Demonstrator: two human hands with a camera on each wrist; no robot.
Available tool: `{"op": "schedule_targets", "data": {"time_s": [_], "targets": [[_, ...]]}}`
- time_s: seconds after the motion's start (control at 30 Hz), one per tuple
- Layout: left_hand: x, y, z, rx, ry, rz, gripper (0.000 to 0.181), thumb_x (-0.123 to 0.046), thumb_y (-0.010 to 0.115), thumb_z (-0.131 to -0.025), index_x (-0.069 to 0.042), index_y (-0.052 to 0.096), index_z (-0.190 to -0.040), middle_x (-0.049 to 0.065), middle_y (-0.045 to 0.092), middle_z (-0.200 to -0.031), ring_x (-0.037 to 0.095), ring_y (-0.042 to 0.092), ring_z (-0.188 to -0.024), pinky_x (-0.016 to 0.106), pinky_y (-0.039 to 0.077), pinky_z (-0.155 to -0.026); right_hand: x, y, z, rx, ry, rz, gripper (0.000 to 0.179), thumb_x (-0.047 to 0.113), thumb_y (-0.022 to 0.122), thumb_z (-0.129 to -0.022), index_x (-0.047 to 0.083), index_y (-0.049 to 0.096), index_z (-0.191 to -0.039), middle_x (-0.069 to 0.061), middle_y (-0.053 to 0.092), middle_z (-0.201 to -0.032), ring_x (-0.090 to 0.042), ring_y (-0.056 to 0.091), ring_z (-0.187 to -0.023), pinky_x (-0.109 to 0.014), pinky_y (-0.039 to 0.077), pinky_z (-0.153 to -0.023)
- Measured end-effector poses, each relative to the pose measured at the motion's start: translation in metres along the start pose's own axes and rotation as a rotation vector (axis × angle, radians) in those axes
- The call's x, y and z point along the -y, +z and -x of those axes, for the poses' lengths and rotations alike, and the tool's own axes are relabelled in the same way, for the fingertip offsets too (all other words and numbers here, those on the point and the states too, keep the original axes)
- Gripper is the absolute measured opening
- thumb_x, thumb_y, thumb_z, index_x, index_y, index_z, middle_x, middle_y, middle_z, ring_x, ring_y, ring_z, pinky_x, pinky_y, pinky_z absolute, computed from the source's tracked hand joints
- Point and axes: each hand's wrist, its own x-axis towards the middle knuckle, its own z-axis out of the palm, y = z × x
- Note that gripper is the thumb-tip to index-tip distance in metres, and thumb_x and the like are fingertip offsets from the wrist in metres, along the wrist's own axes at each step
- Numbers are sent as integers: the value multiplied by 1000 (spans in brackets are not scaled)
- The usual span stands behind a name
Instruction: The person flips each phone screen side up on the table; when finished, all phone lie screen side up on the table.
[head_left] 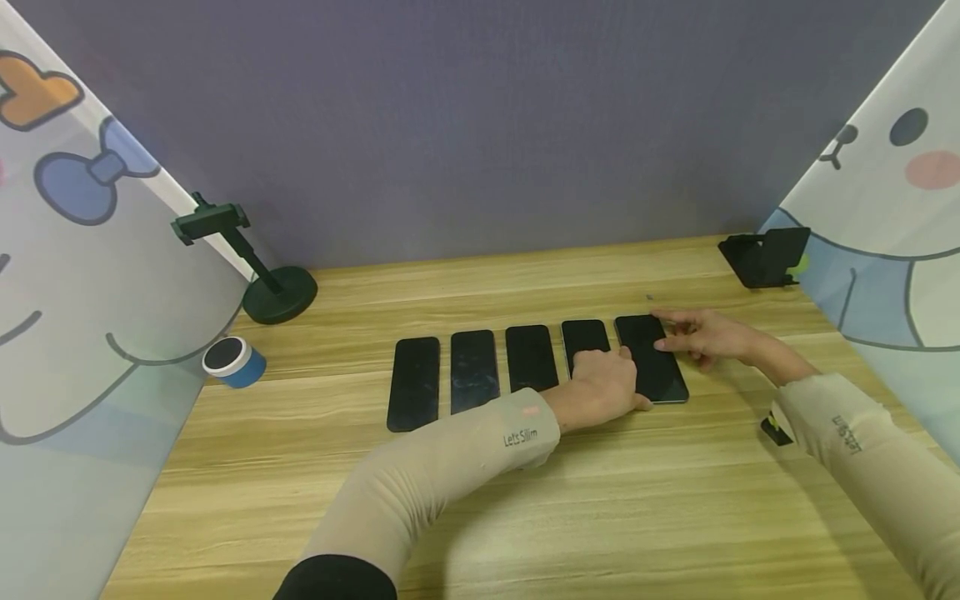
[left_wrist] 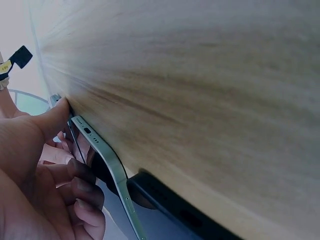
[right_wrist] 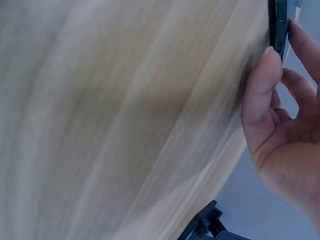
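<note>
Several dark smartphones lie screen up in a row on the wooden table (head_left: pixel 540 517). At the right end of the row, both hands are at the last smartphone (head_left: pixel 648 358). My left hand (head_left: pixel 603 385) reaches across, its thumb at the lower edge and a finger at the left side. The right hand (head_left: pixel 708 337) grips the right side near the top corner; its thumb meets the phone's edge (right_wrist: pixel 278 30) in the right wrist view. Under the left hand lies a neighbouring smartphone (head_left: pixel 585 336), partly covered. A pale-framed phone (left_wrist: pixel 107 155) shows beside the curled left fingers.
A dark green phone stand (head_left: pixel 279 296) and a blue-and-white jar (head_left: pixel 242 364) with a dark top stand at the left. A black folding stand (head_left: pixel 772 257) sits at the back right. Grey panel (head_left: pixel 495 125) closes the back; printed panels flank both sides.
</note>
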Motion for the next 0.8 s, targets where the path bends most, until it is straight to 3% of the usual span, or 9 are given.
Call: {"op": "schedule_targets", "data": {"time_s": [0.1, 0.23, 0.43, 0.57, 0.63, 0.73, 0.8], "targets": [[-1, 1, -1, -1, -4, -4, 91, -77, 51, -87, -25, 30, -159, -15, 57, -144, 6, 65, -74, 25, 55, -72, 0, 0, 0, -4, 5, 4, 79, 36, 66, -98, 12, 24, -161, -6, 48, -87, -14, 44, -58, -31, 48, -52], [-1, 1, -1, -6, -12, -3, 90, -77, 51, -87, -26, 30, -158, -15, 61, -139, 6, 67, -79, 25, 55, -72, -1, 0, -1, -4, 10, 2, 80, 37, 66, -97, 12, 25, -161, -6, 49, -87, -13, 44, -57, -31, 47, -51], [0, 2, -3, -7, -17, 3, 91, -78, 51, -86, -27, 31, -158, -16, 57, -143, 6, 68, -85, 26, 55, -73, 0, 0, -3, 0, 7, 0, 80, 38, 67, -97, 12, 25, -161, -5, 47, -85, -12, 42, -56, -30, 46, -50], [1, 2, -2, -16, -7, 7, 90, -77, 51, -87, -25, 32, -158, -16, 52, -149, 6, 69, -97, 26, 56, -75, 0, 0, -4, 1, -2, 3, 80, 38, 66, -97, 12, 25, -160, -5, 47, -85, -12, 42, -56, -29, 45, -50], [2, 2, 0, -17, 4, 17, 90, -76, 51, -88, -24, 31, -159, -15, 54, -147, 5, 69, -89, 25, 55, -71, 0, 0, -4, -2, 0, 3, 80, 38, 67, -97, 12, 26, -160, -5, 47, -86, -12, 42, -56, -30, 46, -50], [8, 1, 5, 5, 24, 62, 89, -75, 50, -89, -26, 28, -159, -11, 74, -111, 4, 60, -61, 22, 49, -57, 0, 0, -4, -3, -1, 9, 80, 38, 66, -97, 12, 25, -161, -6, 48, -88, -13, 44, -57, -30, 47, -50], [16, -2, 10, 22, 55, 117, 87, -74, 50, -91, -27, 27, -160, -11, 70, -75, 5, 43, -43, 21, 41, -47, 0, 0, -3, -2, -10, 7, 82, 37, 65, -98, 11, 21, -161, -8, 48, -88, -13, 45, -58, -31, 47, -50]]}}
